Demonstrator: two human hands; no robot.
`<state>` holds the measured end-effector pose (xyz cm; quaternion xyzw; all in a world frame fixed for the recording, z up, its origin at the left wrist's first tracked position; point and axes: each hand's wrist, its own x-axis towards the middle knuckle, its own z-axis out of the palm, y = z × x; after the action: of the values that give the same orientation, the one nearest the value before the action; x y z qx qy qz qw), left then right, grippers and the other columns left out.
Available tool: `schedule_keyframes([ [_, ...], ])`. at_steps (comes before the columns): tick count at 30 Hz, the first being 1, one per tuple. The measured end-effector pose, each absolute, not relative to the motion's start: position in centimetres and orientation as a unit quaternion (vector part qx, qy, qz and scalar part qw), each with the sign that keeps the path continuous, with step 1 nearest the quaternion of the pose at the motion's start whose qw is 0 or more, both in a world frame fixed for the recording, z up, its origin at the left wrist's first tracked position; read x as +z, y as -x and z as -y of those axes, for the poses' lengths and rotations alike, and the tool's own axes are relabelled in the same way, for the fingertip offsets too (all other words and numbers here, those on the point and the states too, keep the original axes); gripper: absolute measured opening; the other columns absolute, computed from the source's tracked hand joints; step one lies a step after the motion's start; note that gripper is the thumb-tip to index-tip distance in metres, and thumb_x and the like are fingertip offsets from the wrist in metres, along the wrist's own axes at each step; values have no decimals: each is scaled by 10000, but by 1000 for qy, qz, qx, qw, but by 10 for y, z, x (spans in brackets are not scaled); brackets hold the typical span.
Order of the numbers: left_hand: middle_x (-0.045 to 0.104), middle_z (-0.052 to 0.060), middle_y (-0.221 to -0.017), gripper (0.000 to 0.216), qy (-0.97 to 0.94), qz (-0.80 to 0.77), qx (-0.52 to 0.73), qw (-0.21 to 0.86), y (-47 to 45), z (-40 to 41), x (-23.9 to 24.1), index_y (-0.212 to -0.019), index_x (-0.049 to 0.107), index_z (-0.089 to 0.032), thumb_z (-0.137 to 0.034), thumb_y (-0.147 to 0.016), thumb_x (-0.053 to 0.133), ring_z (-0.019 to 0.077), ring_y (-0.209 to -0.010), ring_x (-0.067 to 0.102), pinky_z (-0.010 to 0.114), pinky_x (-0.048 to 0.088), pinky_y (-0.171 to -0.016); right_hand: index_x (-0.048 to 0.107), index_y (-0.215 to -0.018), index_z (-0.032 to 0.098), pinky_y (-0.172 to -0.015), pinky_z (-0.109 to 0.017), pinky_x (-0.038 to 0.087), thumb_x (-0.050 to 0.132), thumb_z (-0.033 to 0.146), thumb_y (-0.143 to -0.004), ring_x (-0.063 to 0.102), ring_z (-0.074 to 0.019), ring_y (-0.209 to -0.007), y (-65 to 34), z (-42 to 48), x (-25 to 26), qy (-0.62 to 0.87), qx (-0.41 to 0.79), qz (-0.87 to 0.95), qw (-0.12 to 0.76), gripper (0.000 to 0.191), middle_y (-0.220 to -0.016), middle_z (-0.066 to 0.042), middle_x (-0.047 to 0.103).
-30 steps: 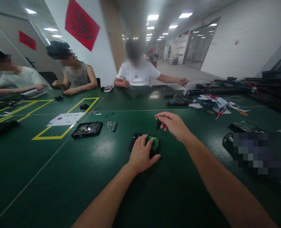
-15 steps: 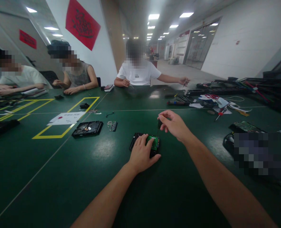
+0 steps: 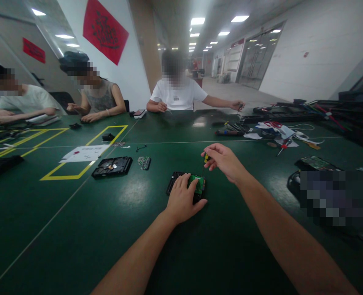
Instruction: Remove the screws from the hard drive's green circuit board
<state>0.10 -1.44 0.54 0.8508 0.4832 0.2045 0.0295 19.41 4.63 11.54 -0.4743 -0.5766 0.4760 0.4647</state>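
Note:
A black hard drive [image 3: 172, 180] with a green circuit board [image 3: 200, 183] on its upper face lies on the table in front of me. My left hand [image 3: 183, 196] holds it down, fingers across the top and thumb at the near right side. Above the drive's far right corner, my right hand [image 3: 219, 157] pinches a small screwdriver with a yellow and black handle [image 3: 206, 157]. Its thin shaft points down to the board's edge; whether the tip sits in a screw I cannot tell.
Left of the drive are a loose circuit board [image 3: 144, 162], another black drive casing [image 3: 112, 167] and a paper sheet [image 3: 84, 153]. Cables and tools [image 3: 230, 132] lie at the far right, with a red screwdriver [image 3: 284, 146]. Several people sit across the green table [image 3: 77, 229].
My right hand's fingers have shifted around the screwdriver, and its yellow handle part now shows. My left hand and the drive stay in place. The view has moved slightly.

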Motion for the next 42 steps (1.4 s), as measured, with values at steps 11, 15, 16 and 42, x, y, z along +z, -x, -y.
schedule_keyframes([
  [11,401,166,-1584,735,-851,-481,209,33,-1,15,6,-1459,499,-221,-633,-873,665,400,-1461,391,583,313,-1215,712,-1013,209,-465,-223,378,617,409,-926,517,-99,-576,-195,-47,113,482,422,628,441,237,-950,-51,727],
  [15,397,165,-1588,737,-850,-483,207,32,-1,15,5,-1464,494,-225,-633,-874,664,401,-1459,395,585,314,-1215,592,-1010,213,-428,-229,395,677,433,-893,572,-110,-542,-194,-49,109,503,422,586,475,264,-856,-22,677],
  [16,400,162,-1587,738,-850,-483,207,31,-1,14,5,-1466,492,-228,-633,-874,664,403,-1461,392,587,313,-1215,574,-1004,216,-426,-232,402,680,424,-890,591,-116,-544,-193,-49,109,495,432,582,478,260,-849,-17,670],
  [42,400,175,-1580,747,-851,-483,204,30,-1,15,6,-1469,492,-211,-629,-874,664,403,-1462,389,572,304,-1224,657,-982,216,-505,-242,472,626,462,-944,622,-121,-598,-194,-46,112,457,419,647,444,250,-896,-33,707],
])
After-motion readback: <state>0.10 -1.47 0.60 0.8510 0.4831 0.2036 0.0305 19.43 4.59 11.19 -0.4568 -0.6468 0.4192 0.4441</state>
